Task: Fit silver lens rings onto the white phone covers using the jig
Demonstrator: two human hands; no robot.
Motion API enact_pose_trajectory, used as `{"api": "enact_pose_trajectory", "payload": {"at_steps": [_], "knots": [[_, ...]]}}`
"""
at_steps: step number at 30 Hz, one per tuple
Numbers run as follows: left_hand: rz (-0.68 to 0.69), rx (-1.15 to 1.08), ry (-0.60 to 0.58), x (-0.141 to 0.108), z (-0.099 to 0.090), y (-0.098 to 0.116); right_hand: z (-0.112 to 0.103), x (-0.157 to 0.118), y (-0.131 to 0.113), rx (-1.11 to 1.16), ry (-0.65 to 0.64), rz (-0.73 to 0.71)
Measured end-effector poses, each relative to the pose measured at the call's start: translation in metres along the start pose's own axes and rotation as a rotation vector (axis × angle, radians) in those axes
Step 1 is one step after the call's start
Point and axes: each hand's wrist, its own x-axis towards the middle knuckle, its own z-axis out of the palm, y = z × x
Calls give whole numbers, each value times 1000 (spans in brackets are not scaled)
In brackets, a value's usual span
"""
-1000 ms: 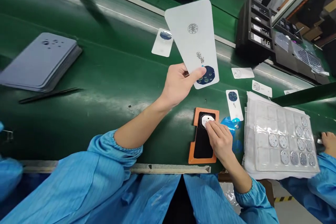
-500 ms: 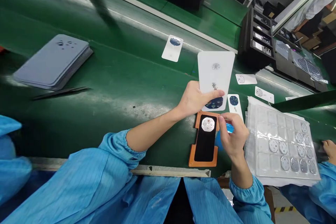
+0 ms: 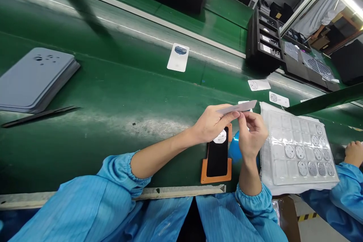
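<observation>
My left hand (image 3: 211, 123) grips a thin white card (image 3: 241, 106), which now appears almost edge-on, its printed face turned out of sight. Against the card's near edge, close to my left thumb, the thumb and forefinger of my right hand (image 3: 253, 134) are pinched together; what lies between them, if anything, is too small to make out. Partly hidden below is an orange fixture (image 3: 216, 178) bearing a black phone-shaped insert (image 3: 217, 159) and a silvery octagonal disc (image 3: 220, 136). A shiny blue object (image 3: 235, 148) lies between the fixture and my right wrist.
On the right, a clear plastic tray (image 3: 279, 166) contains several silvery discs. A stack of grey phone-back panels (image 3: 36, 77) and dark tweezers (image 3: 42, 116) lie left. Small white cards (image 3: 178, 64) lie farther back. A green bar (image 3: 326, 100) crosses near the tray; another person's hand (image 3: 354, 154) is at far right.
The white card has tipped from upright, face visible, to nearly edge-on. My right hand has moved up to its edge. The whole view has shifted slightly.
</observation>
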Motion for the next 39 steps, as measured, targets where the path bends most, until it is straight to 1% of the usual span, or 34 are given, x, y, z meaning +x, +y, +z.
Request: {"api": "enact_pose_trajectory", "payload": {"at_steps": [5, 11, 16, 20, 23, 25, 27, 29, 31, 34, 36, 38, 39], "knots": [[52, 5, -9, 0, 1, 1, 0, 1, 2, 3, -6, 35], [146, 18, 0, -3, 7, -9, 1, 2, 5, 28, -15, 50], [144, -1, 11, -6, 9, -10, 0, 2, 8, 53, -5, 57], [170, -7, 4, -5, 9, -10, 0, 2, 9, 119, 0, 54], [160, -2, 1, -5, 9, -11, 0, 2, 10, 102, -6, 59], [161, 6, -8, -6, 9, -13, 0, 2, 9, 75, -7, 60], [196, 25, -31, -7, 8, -14, 0, 3, 9, 63, 0, 53], [237, 70, -59, -9, 8, -16, -1, 3, 7, 58, 11, 32], [249, 133, -78, -11, 8, -17, -2, 3, 4, 31, 24, -1], [251, 179, -102, -14, 12, -19, -2, 3, 1, -45, 27, -39], [252, 145, -107, -16, 17, -20, 0, 4, 1, -88, 31, -40], [183, 69, -66, -17, 23, -21, 1, 6, 7, -123, 45, -23], [106, 19, -22, -17, 26, -21, 0, 8, 12, -141, 60, -1]]}}
